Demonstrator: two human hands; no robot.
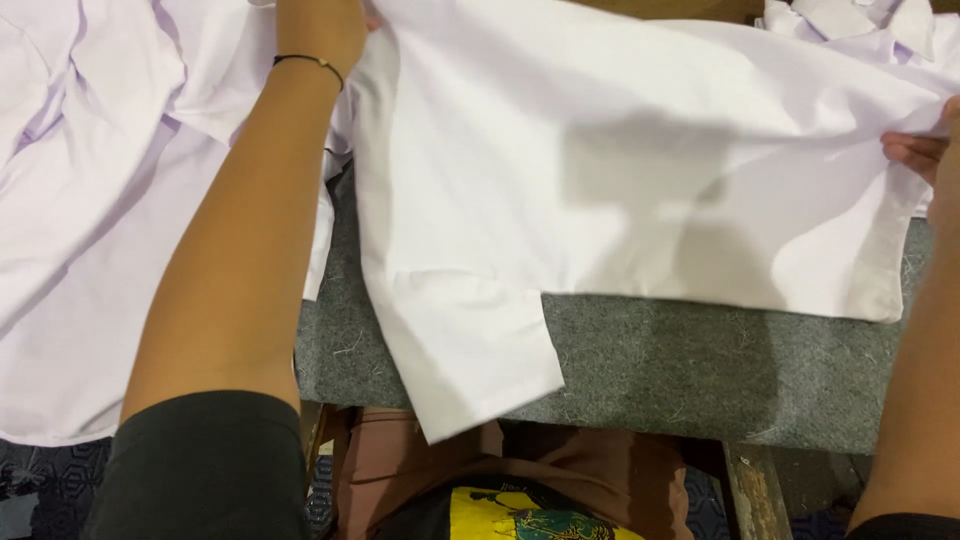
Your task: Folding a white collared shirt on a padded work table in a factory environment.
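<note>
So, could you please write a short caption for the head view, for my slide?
Both hands, left hand and right hand, spread a white garment flat on a grey felt-covered table.

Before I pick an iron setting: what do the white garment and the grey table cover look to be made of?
White garment: thin woven cloth, probably cotton or a blend; matte, smooth, with soft folds and a stitched hem. Grey table cover: felt-like padding; fuzzy, matted surface with loose threads clinging to it.

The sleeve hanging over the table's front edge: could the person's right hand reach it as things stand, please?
Probably yes. The right hand pinches the white shirt at its far edge, but nothing lies between it and the sleeve; only bare grey table.
</note>
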